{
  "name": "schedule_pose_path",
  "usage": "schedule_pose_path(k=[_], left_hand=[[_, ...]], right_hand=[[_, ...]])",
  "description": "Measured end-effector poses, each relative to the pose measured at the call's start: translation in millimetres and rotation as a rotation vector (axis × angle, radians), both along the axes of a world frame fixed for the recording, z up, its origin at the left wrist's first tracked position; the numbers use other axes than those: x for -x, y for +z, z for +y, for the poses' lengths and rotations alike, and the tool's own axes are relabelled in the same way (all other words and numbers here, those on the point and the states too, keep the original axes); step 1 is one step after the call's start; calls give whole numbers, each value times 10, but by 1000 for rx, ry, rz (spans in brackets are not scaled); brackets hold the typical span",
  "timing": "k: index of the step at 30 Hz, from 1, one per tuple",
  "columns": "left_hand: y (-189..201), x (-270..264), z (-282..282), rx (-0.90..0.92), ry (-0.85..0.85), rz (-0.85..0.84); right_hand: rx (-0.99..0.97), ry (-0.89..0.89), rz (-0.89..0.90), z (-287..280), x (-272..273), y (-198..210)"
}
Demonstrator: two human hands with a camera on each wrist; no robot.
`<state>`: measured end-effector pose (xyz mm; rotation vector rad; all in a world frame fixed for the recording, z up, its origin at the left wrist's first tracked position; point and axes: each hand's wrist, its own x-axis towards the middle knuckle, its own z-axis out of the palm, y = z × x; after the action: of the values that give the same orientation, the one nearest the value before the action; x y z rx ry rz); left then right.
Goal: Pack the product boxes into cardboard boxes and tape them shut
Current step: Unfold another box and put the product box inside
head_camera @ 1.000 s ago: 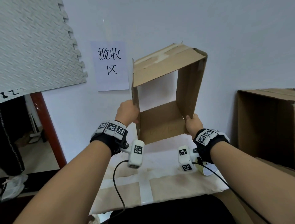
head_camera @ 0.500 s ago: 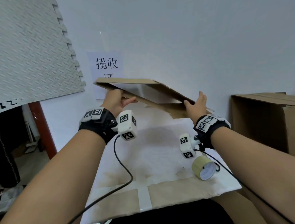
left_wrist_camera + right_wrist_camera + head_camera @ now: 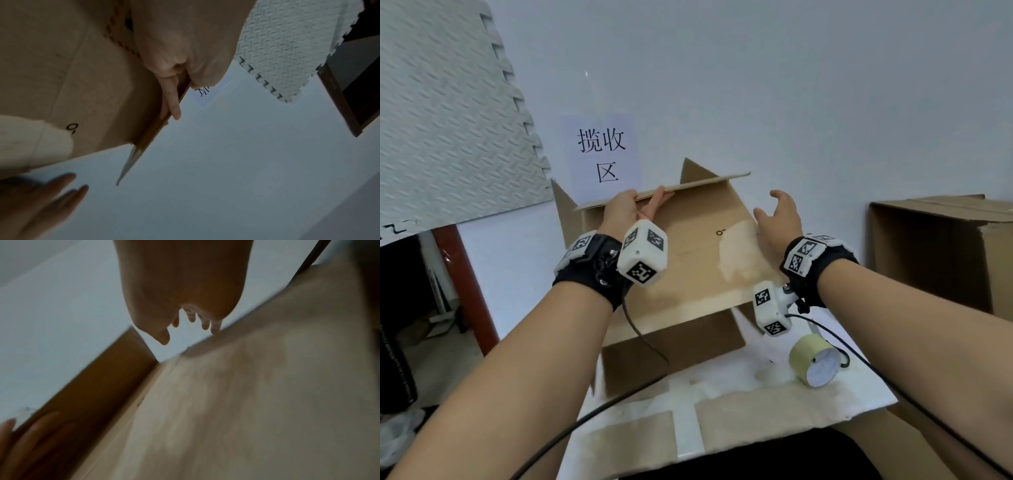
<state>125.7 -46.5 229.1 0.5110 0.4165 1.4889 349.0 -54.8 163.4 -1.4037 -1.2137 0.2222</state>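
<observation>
A brown cardboard box [image 3: 688, 246] lies tilted on the white table [image 3: 722, 387], with a wide face toward me and its flaps sticking out. My left hand [image 3: 635, 209] pinches the box's upper edge between thumb and fingers, which the left wrist view shows close up on the box [image 3: 72, 81]. My right hand [image 3: 777, 212] hovers at the box's upper right corner with fingers spread and holds nothing. In the right wrist view that hand [image 3: 185, 332] hangs just above the box's edge [image 3: 226, 386]. No product boxes are in view.
A roll of tape [image 3: 815, 365] lies on the table's right side, near my right wrist. A second, larger cardboard box [image 3: 941, 250] stands to the right. A paper sign [image 3: 602, 154] and a grey foam mat [image 3: 448, 120] hang on the wall behind.
The box, held up open and then flattened in the air, now rests on the table with a wide face toward me. My right hand has let go of it.
</observation>
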Motion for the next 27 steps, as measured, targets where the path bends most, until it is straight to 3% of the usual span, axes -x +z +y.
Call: schedule_pose_path(k=[3,7,16,22,27], left_hand=[[-85,44,64,44,58,84],[-181,148,99,59,65,61],[-122,143,293,-92,-53,55],[-22,287,185,-257,-288,270],[-47,359,214,-239,-272,374]], right_hand=[[21,20,-20,18,19,24],[53,44,-27,54,66,1],[70,184,-185,103,247,-34],[118,210,-211,123,299,-27],[208,222,-241,96,315,-73]])
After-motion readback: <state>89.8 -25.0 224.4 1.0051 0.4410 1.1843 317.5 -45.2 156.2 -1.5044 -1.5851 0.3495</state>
